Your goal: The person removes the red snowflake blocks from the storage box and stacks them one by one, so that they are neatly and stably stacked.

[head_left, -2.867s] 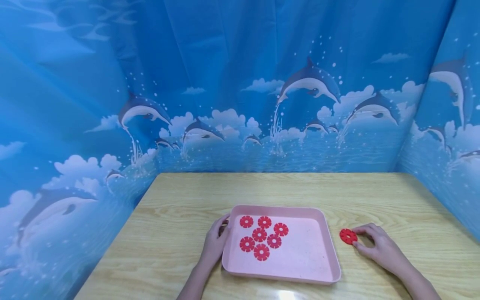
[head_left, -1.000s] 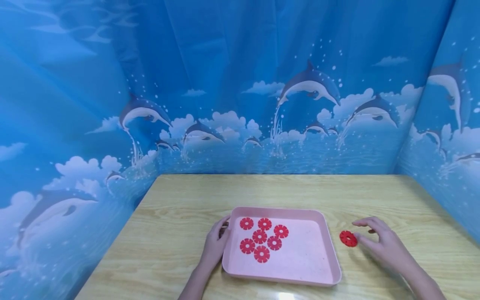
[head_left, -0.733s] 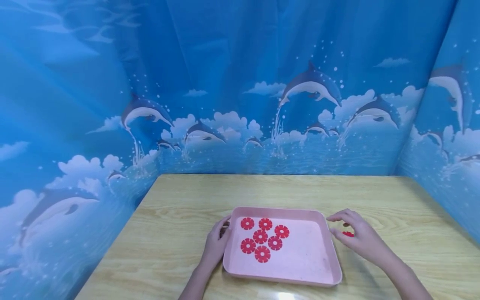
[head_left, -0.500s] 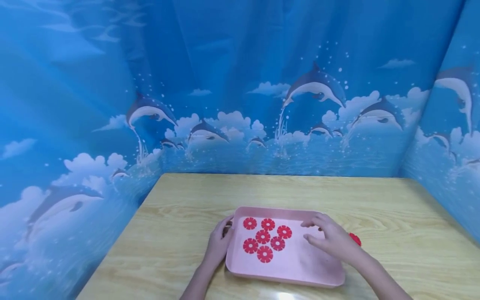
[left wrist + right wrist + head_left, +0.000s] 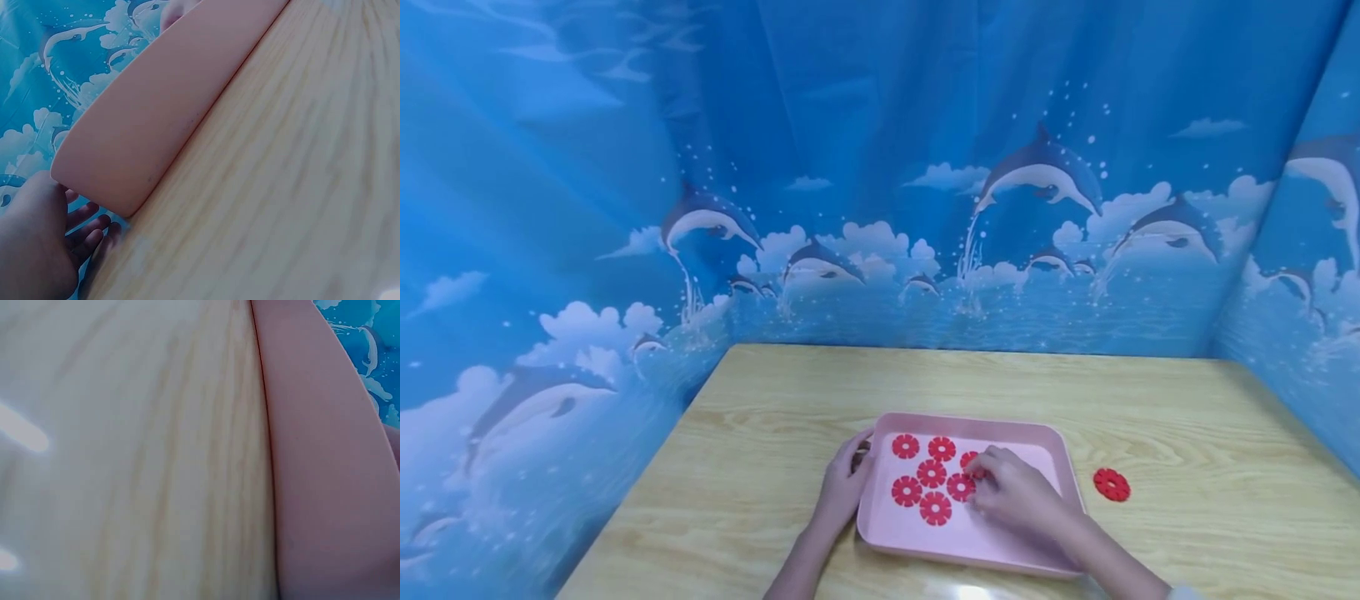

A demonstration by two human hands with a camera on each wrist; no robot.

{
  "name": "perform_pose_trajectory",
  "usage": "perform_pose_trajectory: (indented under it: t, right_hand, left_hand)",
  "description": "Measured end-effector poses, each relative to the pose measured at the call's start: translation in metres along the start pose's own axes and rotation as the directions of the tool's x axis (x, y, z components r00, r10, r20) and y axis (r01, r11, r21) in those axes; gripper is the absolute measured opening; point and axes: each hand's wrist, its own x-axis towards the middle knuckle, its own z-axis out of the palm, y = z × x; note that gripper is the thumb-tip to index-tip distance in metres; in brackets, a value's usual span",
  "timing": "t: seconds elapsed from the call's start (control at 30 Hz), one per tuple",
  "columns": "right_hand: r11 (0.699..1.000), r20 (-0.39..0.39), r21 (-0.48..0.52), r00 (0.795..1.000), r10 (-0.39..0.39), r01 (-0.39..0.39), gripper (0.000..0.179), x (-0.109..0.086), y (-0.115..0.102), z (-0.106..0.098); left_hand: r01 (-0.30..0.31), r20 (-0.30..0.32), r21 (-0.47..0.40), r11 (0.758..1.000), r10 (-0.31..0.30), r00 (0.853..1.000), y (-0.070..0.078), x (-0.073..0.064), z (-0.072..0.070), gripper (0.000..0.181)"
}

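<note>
In the head view a pink tray (image 5: 895, 537) stands on the table, with several red notched interlocking discs (image 5: 936, 508) lying flat on its left half. My left hand (image 5: 844, 483) holds the tray at its left wall; in the left wrist view its fingers (image 5: 87, 215) are loosely curled outside the corner. Inside the tray, my right hand (image 5: 1018, 496) has bent fingers at the rightmost disc (image 5: 967, 458), which it partly covers. Whether it pinches that disc is hidden. A single red disc (image 5: 1112, 484) lies on the table right of the tray.
The wood-patterned table (image 5: 760, 400) extends behind and to both sides of the tray. A blue curtain (image 5: 880, 150) printed with dolphins hangs behind it and along the sides. The tray's raised outer wall (image 5: 331, 456) fills the right of the right wrist view.
My right hand has let go of the loose disc beside the tray and moved left, over the rim, to the discs inside. The left hand stays at the tray. The view has shifted slightly.
</note>
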Motion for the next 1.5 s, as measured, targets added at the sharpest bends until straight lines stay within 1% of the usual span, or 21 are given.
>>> perform_pose_trajectory:
  t: [0.23,0.37,0.5,0.7,0.87,1.07,1.27,1.5]
  right_hand:
    - [0.998,-0.012,-0.054,0.999,-0.032,0.032,0.030,0.001,0.004,0.007]
    - [0.997,0.003,-0.056,0.999,-0.048,0.048,0.031,0.001,0.006,0.007]
    - [0.997,0.023,-0.057,0.998,-0.057,0.058,0.034,0.000,0.008,0.006]
    - [0.997,0.031,-0.046,0.998,-0.060,0.062,0.032,0.001,0.010,0.006]
    - [0.997,0.030,-0.021,0.997,-0.075,0.075,0.028,0.001,0.011,0.004]
    - [0.994,0.032,-0.010,0.993,-0.112,0.113,0.027,0.002,0.011,0.001]
    - [0.990,0.006,-0.063,0.992,-0.129,0.129,0.027,0.004,0.012,0.002]
    - [0.990,-0.003,-0.089,0.994,-0.110,0.109,0.025,0.005,0.014,0.003]
  left_hand:
    - [0.024,0.010,-0.019,1.000,-0.024,1.000,0.002,0.000,-0.001,0.036]
    - [0.033,0.011,-0.019,0.999,-0.033,0.999,0.003,0.000,-0.001,0.036]
    - [0.030,0.006,-0.017,0.999,-0.030,1.000,0.004,-0.001,-0.001,0.036]
    - [0.024,0.004,-0.009,1.000,-0.024,1.000,0.006,-0.001,-0.001,0.035]
    - [0.038,0.014,-0.012,0.999,-0.037,0.999,0.007,-0.001,-0.002,0.036]
    - [0.026,0.011,-0.010,1.000,-0.026,1.000,0.007,-0.001,-0.002,0.036]
    - [0.018,0.008,0.003,1.000,-0.018,1.000,0.009,-0.002,-0.003,0.035]
    - [0.020,0.008,0.008,1.000,-0.020,1.000,0.009,-0.002,-0.002,0.035]
